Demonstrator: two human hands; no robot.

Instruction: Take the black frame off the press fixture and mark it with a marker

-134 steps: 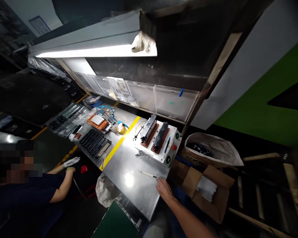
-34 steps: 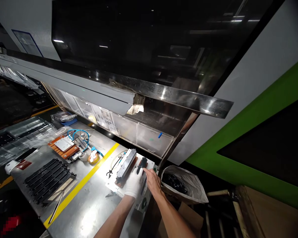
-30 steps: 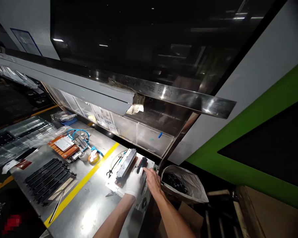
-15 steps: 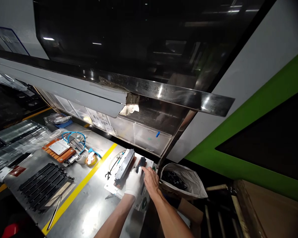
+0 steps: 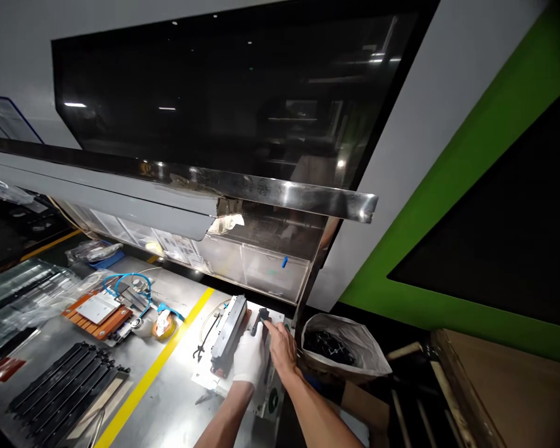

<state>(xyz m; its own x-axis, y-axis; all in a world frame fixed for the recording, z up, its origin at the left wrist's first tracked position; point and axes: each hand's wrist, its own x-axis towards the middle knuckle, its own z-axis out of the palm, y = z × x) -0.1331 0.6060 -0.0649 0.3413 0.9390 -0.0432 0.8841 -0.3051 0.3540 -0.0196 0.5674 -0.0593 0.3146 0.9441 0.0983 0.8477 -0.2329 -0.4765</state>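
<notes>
On the white fixture (image 5: 205, 373) at the steel bench's right end, the gloved left hand (image 5: 251, 359) and bare right hand (image 5: 282, 350) both rest on a black part (image 5: 260, 318), apparently gripping it, beside the grey block (image 5: 228, 326)

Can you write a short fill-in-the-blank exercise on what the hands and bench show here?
1. The left hand wears a ____ glove, while the right hand is bare.
2. Both hands meet at a small black part seated on the white fixture, ____ of the long grey block.
3. The stripe painted across the metal bench is ____.

Missing words: white; right; yellow
</notes>
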